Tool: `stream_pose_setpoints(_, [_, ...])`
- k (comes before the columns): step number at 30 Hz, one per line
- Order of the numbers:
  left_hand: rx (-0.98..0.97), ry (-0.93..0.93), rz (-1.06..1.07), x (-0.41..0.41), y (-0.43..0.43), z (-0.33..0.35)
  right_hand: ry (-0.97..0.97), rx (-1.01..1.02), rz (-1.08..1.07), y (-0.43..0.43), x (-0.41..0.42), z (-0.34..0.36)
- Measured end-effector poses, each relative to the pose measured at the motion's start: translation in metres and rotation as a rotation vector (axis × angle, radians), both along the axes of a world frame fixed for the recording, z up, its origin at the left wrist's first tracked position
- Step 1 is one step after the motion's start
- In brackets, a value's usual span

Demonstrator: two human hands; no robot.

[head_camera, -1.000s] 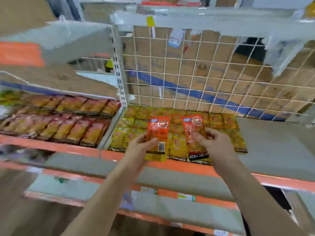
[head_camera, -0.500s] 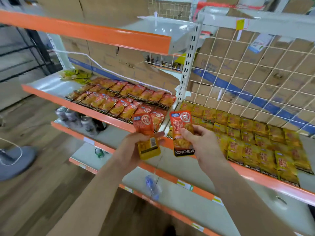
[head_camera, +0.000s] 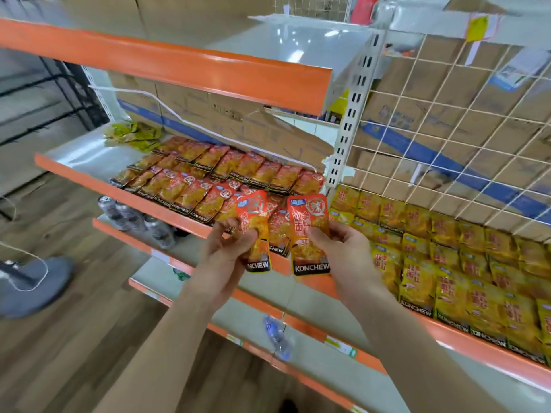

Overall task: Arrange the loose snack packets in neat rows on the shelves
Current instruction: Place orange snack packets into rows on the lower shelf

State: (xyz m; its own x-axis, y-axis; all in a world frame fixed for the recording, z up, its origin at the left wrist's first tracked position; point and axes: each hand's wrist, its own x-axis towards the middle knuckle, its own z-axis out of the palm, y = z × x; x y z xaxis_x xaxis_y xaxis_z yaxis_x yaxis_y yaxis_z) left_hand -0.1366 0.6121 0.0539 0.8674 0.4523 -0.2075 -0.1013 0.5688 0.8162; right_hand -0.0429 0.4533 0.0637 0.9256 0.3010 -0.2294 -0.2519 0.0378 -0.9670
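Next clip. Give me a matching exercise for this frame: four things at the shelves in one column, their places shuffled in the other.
Things:
1 green packets
2 yellow packets
3 cans
4 two loose red packets

Places:
A one in the left hand, one in the right hand
B one level below the rows of red packets
C untidy heap at the shelf's far left
D rows before the wire grid

Pairs: 1-C; 2-D; 3-B; 4-A

Glossy plastic snack packets [head_camera: 310, 234], painted metal shelf [head_camera: 179, 70], cardboard backing [head_camera: 447, 93], wood-look floor [head_camera: 89, 338]
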Motion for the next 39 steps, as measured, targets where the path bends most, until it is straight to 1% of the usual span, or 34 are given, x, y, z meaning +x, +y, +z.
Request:
stream_pose_setpoints(3, [0.11,0.105,0.044,0.004,0.014,-0.004,0.021,0.0,-0.012,0.011,0.006,-0.004])
stream_pose_setpoints(8, [0.279,0.27,-0.057,0.009,0.039,-0.002,0.11,-0.016,-0.021,0.029,0.006,-0.016])
stream_pose_setpoints(10, [0.289,0.313,-0.082,0.011,0.049,-0.004,0.14,-0.036,-0.033,0.036,0.003,-0.021])
stream_pose_setpoints(13, [0.252,0.358,-0.1,0.014,0.068,-0.01,0.181,-0.051,-0.051,0.051,-0.004,-0.027])
stream_pose_setpoints(16, [0.219,0.402,-0.142,0.016,0.091,-0.016,0.202,-0.047,-0.125,0.069,-0.011,-0.032])
stream_pose_setpoints(21, [0.253,0.409,-0.295,0.01,0.136,-0.025,0.202,-0.032,-0.237,0.105,-0.035,-0.032])
stream_pose_setpoints(23, [0.245,0.385,-0.354,0.007,0.156,-0.026,0.19,-0.046,-0.28,0.12,-0.045,-0.033])
stream_pose_setpoints(30, [0.327,0.39,-0.435,-0.002,0.2,-0.038,0.179,-0.056,-0.445,0.155,-0.074,-0.041])
stream_pose_setpoints(35, [0.371,0.396,-0.492,-0.006,0.22,-0.042,0.173,-0.07,-0.449,0.18,-0.083,-0.041])
stream_pose_setpoints(39, [0.423,0.406,-0.493,0.002,0.231,-0.045,0.14,-0.134,-0.406,0.193,-0.078,-0.042])
